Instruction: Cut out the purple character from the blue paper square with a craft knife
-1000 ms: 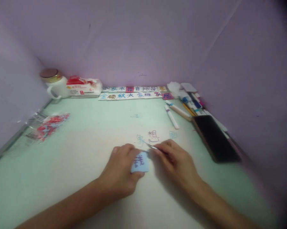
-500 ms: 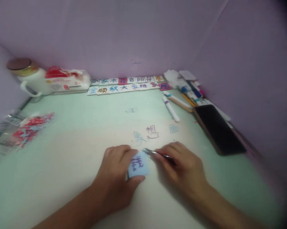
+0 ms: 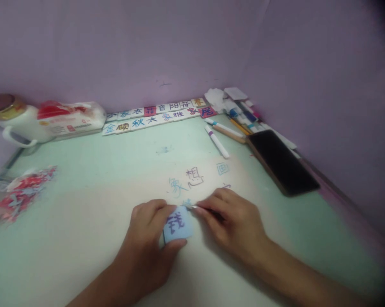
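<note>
My left hand (image 3: 149,238) grips a small light-blue square block (image 3: 183,228) between thumb and fingers on the table. A purple Chinese character is written on the block's top face. My right hand (image 3: 235,221) is closed around a slim metal cutting tool (image 3: 193,207), most of it hidden by the fingers. Its narrow tip lies at the block's upper right corner; whether it touches is too blurred to tell. Some pale blue crumbs (image 3: 187,202) lie just beyond that corner. Past my hands, blue and purple characters (image 3: 194,175) are written on the table surface.
At the back stand two rows of character tiles (image 3: 152,121). A tissue pack (image 3: 72,119) and a lidded white mug (image 3: 26,125) are at left, above red and blue scraps (image 3: 24,194). Rightward lie a purple-banded marker (image 3: 217,143), a phone (image 3: 282,162) and crumpled tissue (image 3: 215,99).
The view has shifted, so most things sit further left. The metal tool shows less now, its tip at the block's corner, and blue crumbs are visible there. My left hand keeps the block.
</note>
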The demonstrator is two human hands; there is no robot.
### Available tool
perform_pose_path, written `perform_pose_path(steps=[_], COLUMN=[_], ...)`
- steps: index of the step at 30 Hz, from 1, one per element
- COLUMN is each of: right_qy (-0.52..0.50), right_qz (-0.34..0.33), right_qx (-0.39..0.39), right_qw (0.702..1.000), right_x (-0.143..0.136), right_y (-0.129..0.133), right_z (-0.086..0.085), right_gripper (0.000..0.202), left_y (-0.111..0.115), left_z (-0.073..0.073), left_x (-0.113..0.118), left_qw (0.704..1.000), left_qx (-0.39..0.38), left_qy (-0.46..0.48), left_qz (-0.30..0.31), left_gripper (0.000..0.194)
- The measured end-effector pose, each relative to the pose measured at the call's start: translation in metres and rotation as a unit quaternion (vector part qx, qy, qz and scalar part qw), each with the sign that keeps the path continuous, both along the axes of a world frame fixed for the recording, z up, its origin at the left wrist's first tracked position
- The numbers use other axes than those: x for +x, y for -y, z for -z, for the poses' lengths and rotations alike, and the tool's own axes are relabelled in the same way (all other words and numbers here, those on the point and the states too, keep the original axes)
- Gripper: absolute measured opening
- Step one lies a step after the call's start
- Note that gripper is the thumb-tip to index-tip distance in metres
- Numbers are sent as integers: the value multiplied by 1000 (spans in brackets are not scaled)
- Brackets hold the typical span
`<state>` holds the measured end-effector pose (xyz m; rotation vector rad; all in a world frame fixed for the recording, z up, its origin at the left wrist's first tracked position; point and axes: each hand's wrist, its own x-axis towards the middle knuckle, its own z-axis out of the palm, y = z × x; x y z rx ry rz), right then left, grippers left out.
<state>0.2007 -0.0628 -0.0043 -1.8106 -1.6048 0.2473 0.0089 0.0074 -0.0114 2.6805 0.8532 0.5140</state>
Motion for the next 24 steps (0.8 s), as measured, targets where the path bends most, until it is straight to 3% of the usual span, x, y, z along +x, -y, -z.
perform_pose_path(steps=[11,24], right_qy=[16,4], right_qz=[2,15], right_qx=[6,-42], right_qw=[1000,999], right_x=[-3,-1], right_y=[-1,-3], right_z=[1,-2], right_gripper=[20,15], left_y=[0,-4], left_z=[2,2], left_x=[-1,-3], left_qw=[1000,999], left_qx=[8,20], left_qy=[1,-28], left_qz=[-13,-2], left_gripper=[39,38])
